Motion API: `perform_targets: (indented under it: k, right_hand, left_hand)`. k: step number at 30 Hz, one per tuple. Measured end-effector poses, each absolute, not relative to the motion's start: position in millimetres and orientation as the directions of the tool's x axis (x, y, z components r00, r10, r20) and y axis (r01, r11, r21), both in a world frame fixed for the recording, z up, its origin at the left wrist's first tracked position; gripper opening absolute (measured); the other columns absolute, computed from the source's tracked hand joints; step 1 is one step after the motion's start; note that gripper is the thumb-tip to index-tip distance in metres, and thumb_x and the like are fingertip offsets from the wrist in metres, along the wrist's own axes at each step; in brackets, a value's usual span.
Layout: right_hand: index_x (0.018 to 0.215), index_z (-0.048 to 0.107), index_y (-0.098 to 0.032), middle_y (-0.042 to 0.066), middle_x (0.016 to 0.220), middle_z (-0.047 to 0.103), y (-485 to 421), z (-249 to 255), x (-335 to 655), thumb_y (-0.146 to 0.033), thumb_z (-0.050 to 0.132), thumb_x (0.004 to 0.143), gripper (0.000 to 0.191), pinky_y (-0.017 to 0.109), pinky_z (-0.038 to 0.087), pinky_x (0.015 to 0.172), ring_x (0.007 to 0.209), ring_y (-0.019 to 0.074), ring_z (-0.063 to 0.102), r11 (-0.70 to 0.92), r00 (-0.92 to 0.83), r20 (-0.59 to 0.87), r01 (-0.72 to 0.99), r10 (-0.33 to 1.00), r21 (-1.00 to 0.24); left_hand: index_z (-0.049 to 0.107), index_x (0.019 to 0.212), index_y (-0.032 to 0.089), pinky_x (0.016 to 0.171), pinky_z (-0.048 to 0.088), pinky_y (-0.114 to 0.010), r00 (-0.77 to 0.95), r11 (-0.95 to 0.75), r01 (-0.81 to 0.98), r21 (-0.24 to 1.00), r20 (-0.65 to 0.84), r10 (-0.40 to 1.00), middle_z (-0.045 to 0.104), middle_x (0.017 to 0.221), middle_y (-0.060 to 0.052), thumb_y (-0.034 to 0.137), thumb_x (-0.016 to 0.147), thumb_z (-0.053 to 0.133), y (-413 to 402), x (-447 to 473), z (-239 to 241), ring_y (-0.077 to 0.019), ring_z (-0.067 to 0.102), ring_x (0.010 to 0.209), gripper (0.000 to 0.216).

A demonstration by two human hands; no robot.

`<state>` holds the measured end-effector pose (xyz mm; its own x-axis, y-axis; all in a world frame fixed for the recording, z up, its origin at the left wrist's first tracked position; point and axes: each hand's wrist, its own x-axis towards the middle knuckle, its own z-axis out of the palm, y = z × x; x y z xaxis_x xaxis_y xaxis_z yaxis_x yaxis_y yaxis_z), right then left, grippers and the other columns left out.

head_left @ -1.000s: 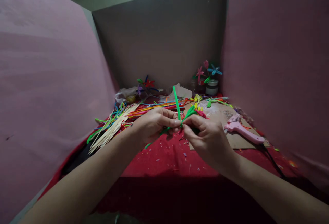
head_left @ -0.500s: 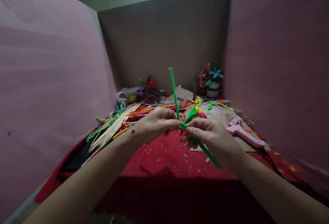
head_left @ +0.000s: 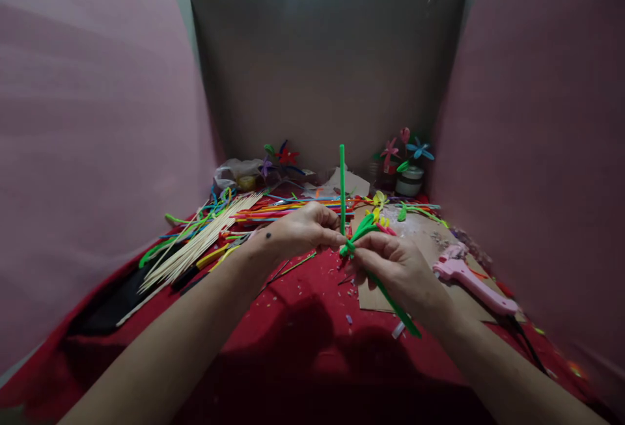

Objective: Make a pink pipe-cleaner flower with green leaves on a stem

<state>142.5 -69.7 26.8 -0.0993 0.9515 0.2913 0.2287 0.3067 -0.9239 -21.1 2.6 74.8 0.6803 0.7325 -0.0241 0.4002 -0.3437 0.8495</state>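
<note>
Pinching green strip at its crossing point – craft piece part-assembled

Holding: left hand [head_left: 297,235] is closed, thumb and fingers pinched on an upright green strip [head_left: 342,184]; its free end stands clear above the desk. Right hand [head_left: 393,262] is closed too, fingertips gripping the same bundle where green leaf loops [head_left: 364,224] meet, with a second green length [head_left: 390,298] running down under the palm toward the near edge. Both hands meet over desk centre, above the red cloth [head_left: 303,308]; the piece is held off the surface.

Progress (judgement): leaf loops are already formed and gathered; the stem wrap looks mid-way, since long ends stay loose either side. No flower head seen on this piece, so joining and fixing appear left to do.

Count:
- Hands: 2, both on the piece.
- Green strands in hand: 2 visible long ends; whether 1 strip or 2, cannot tell.
- Pink glue gun [head_left: 471,282]: 1, on cardboard sheet [head_left: 454,243] nr right edge, not in use.
- Wooden skewers [head_left: 205,243]: 1 fanned bundle, left side; too many to count.
- Coloured strips [head_left: 293,205]: loose heap across back-centre, uncounted.
- Finished flowers: approx. 3 in a small jar [head_left: 409,181] at back right corner; approx. 2–3 more [head_left: 283,155] at back left, blurred.
- Scrap bits: scattered on cloth.
</note>
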Motion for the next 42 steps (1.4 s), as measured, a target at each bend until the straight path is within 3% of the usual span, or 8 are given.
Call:
perform_targets:
  k: [4,9,14,17,20,32,38,42]
  right_hand:
    - [0.101,0.063,-0.02,0.006,0.094,0.067,-56,38,153,-0.017,0.049,0.084,0.021,0.032,0.046,0.074,0.082,0.0165,0.057,0.71,-0.174,0.779,0.561,0.603,-0.425]
    - [0.094,0.066,-0.019,0.008,0.094,0.066,-42,47,156,-0.015,0.046,0.086,0.022,0.036,0.041,0.081,0.087,0.0203,0.049,0.708,-0.514,0.745,0.701,0.426,0.079]
    - [0.068,0.064,-0.017,0.004,0.062,0.058,-47,43,148,-0.016,0.053,0.081,0.016,0.03,0.039,0.064,0.066,0.0164,0.047,0.646,-0.313,0.689,0.704,0.653,-0.293]
    - [0.064,0.063,-0.016,0.0,0.056,0.053,-53,41,141,-0.021,0.056,0.077,0.016,0.025,0.035,0.052,0.054,0.0112,0.044,0.436,-0.167,0.413,0.519,0.895,-0.735]
    - [0.062,0.064,-0.015,-0.003,0.05,0.047,-54,37,137,-0.029,0.061,0.073,0.018,0.023,0.03,0.045,0.047,0.0083,0.038,0.185,-0.127,0.154,0.291,0.98,-0.939]
    - [0.063,0.069,-0.014,0.0,0.057,0.061,-33,23,129,-0.032,0.07,0.065,0.017,0.024,0.035,0.052,0.052,0.0092,0.05,0.116,-0.119,0.107,0.077,0.987,-0.99]
    - [0.068,0.064,-0.014,0.003,0.059,0.066,-31,15,124,-0.032,0.064,0.073,0.019,0.024,0.046,0.059,0.056,0.012,0.06,0.114,-0.11,0.12,-0.06,0.987,-0.992]
    - [0.069,0.063,-0.014,0.002,0.058,0.065,-33,14,125,-0.031,0.063,0.074,0.018,0.025,0.047,0.055,0.05,0.0116,0.059,0.149,-0.074,0.153,-0.05,0.986,-0.988]
  left_hand:
    - [0.057,0.058,0.012,0.049,0.031,-0.022,0.751,-0.376,0.384,0.843,-0.048,0.658,0.049,0.052,0.003,0.025,0.067,0.06,9,-19,75,-0.007,0.041,0.048,0.016]
    - [0.058,0.06,0.012,0.051,0.033,-0.022,0.814,-0.329,0.315,0.89,-0.075,0.576,0.05,0.054,0.002,0.021,0.067,0.059,16,-20,70,-0.0074,0.042,0.051,0.011]
    - [0.059,0.062,0.012,0.054,0.034,-0.023,0.804,-0.23,0.239,0.943,-0.059,0.592,0.052,0.056,0.001,0.022,0.067,0.061,16,-30,66,-0.0075,0.044,0.053,0.011]
    - [0.059,0.065,0.012,0.053,0.033,-0.021,0.785,-0.247,0.227,0.942,-0.026,0.62,0.052,0.056,0.002,0.019,0.067,0.06,15,-33,63,-0.0066,0.043,0.052,0.008]
    - [0.058,0.066,0.013,0.052,0.032,-0.02,0.772,-0.238,0.21,0.948,-0.011,0.636,0.051,0.057,0.003,0.021,0.067,0.061,14,-33,59,-0.0058,0.042,0.052,0.009]
    - [0.063,0.07,0.011,0.054,0.036,-0.023,0.636,-0.357,0.264,0.896,0.117,0.763,0.055,0.058,0.001,0.024,0.07,0.058,16,-39,51,-0.0087,0.046,0.054,0.014]
    - [0.065,0.064,0.014,0.065,0.038,-0.024,0.531,-0.644,0.373,0.669,0.415,0.739,0.057,0.064,0.0,0.017,0.07,0.057,11,-34,52,-0.0116,0.05,0.068,0.01]
    - [0.064,0.068,0.013,0.053,0.035,-0.02,0.55,-0.547,0.357,0.757,0.303,0.778,0.055,0.058,0.002,0.015,0.073,0.051,4,-31,54,-0.0082,0.047,0.055,0.014]
